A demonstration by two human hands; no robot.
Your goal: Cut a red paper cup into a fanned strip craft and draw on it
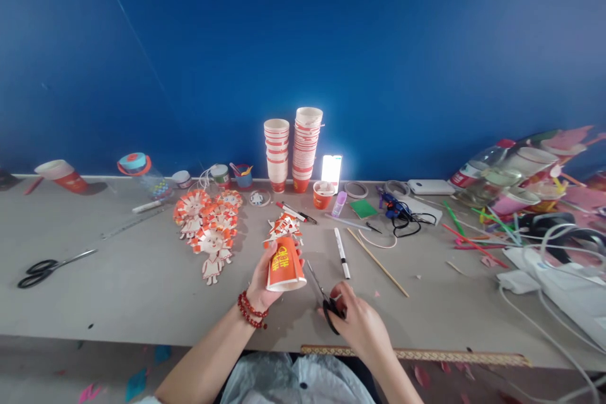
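Fingers on the left hand (259,279) are gripping an orange-red paper cup (285,268), thumb on one side and fingertips peeking out on the other, while the right hand's (358,315) are curling round the handles of black-handled scissors (326,298). The cup's hanging tilted over the table in front of the person, white rim facing their lap, and the scissor tips are pointing up just beside it. I can't tell from here if the blades are touching the cup. I'm guessing it's weighing next to nothing: thin card, slightly slick outside, springy but easy to dent, so I'd be holding it lightly round the wall near the narrow base, not squeezing the middle. The grey table (142,293) is getting pretty busy, ngl: orange-fringed paper figures (211,230) are piling up on the left, two tall cup stacks (292,150) are standing at the back by a lit phone (331,170), and a blue glue gun (396,207) is lying near a wooden stick (379,263). A big blue panel (284,31) is filling the view behind, and coloured paper scraps (136,385) are littering the floor (42,372).
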